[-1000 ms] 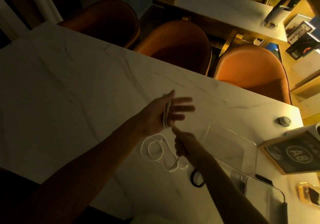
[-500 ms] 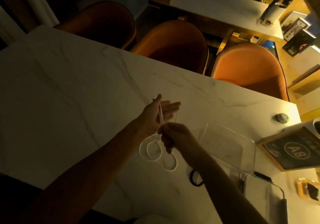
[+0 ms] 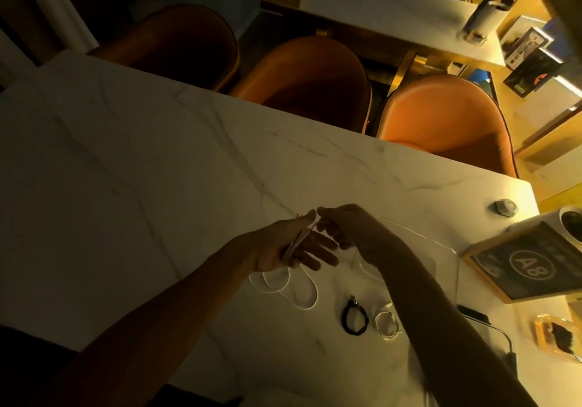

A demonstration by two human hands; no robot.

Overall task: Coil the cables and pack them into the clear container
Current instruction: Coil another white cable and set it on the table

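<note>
Over a white, grey-veined marble tabletop (image 3: 157, 170), the left hand (image 3: 293, 246) is spread flat with its fingers extended, and several turns of a thin white cable (image 3: 294, 243) lie wrapped across its palm. The rest of that cable trails down in loose, glossy loops onto the stone just below the hand. The right hand (image 3: 343, 225) meets the left at the fingertips, pinching the cable strand there. Nearer the person, a small black cable (image 3: 355, 315) lies already wound into a tight ring, with a pale coiled cable (image 3: 386, 324) just beside it, partly under the right forearm. The clear container (image 3: 441, 249), a shallow transparent box with rounded corners, sits on the tabletop beyond the right wrist. Three rounded orange chairs (image 3: 441, 117) line the far edge.
</note>
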